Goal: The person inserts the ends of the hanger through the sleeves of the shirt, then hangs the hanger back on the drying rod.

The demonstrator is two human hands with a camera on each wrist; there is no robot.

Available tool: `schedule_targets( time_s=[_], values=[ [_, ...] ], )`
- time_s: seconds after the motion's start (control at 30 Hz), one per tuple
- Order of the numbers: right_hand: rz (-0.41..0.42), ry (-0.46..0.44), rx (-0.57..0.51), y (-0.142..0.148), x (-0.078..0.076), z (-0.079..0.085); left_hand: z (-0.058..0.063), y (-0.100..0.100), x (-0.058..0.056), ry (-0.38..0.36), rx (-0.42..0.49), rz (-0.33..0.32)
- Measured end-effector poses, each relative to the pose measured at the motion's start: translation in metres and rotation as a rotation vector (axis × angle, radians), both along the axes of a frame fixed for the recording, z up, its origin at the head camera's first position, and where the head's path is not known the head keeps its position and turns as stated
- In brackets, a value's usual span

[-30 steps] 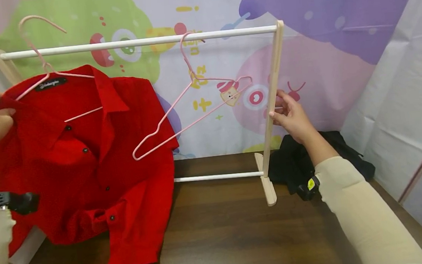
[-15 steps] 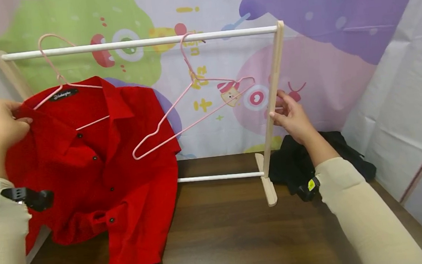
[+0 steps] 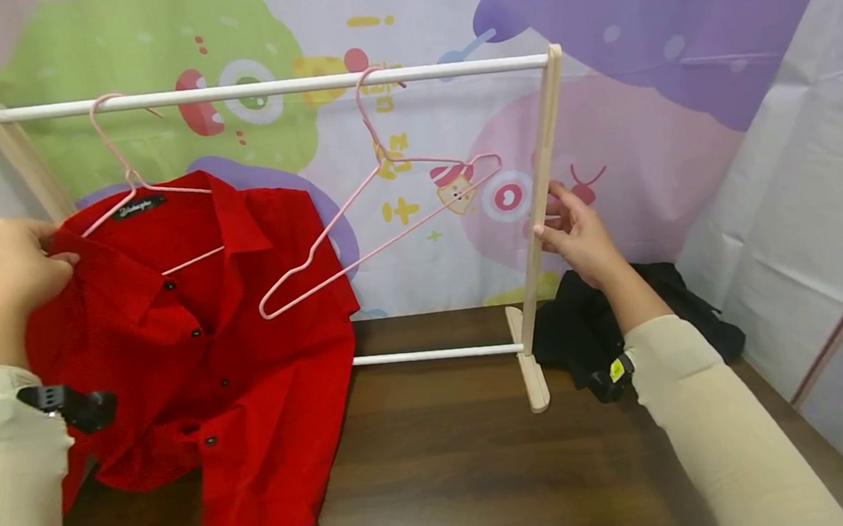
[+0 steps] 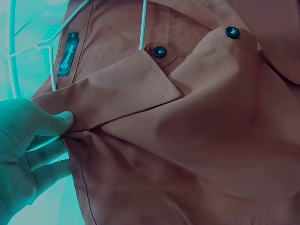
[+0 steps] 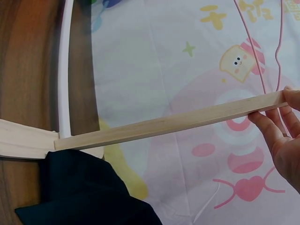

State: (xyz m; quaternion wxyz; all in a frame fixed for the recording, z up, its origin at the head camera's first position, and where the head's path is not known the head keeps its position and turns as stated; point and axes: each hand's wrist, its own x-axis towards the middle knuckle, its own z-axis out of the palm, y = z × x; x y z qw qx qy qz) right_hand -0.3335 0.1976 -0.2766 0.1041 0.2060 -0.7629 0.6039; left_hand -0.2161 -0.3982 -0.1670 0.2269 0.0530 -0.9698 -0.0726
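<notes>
My left hand (image 3: 4,270) pinches a red button-up shirt (image 3: 276,326) at the collar by the shoulder. In the left wrist view, the thumb lies on the collar (image 4: 122,96) and the other fingers are behind the cloth. A pink wire hanger (image 3: 113,148) runs inside the shirt, its hook looped over the white top rail (image 3: 278,87) of a clothes rack. My right hand (image 3: 581,236) grips the rack's wooden upright (image 3: 540,177) partway up, thumb in front; the right wrist view shows its fingers round the same upright (image 5: 178,121).
A bare pink hanger (image 3: 336,229) hangs at mid-rail, overlapping the shirt's sleeve side. Black cloth (image 3: 643,302) lies on the brown table (image 3: 439,462) beside the rack's right foot (image 3: 533,383). A printed cloth backdrop stands close behind.
My left hand has moved right and down with the shirt. Its hanger's hook has come down from above the rail onto it. My right hand has stayed on the upright.
</notes>
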Motion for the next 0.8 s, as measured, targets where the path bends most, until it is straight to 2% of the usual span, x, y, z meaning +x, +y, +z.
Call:
schedule_targets(
  time_s=[0.27,0.47,0.8],
  values=[
    [-0.015,0.011,0.004,0.003,0.002,0.001,-0.002,0.003,-0.002,-0.006,0.016,0.012],
    [-0.048,0.028,0.015,0.002,0.004,0.001,-0.008,0.005,-0.002,-0.003,0.053,0.05],
    [-0.11,0.054,0.059,-0.006,0.009,0.0,-0.012,0.009,0.008,0.037,0.04,0.069]
  ],
)
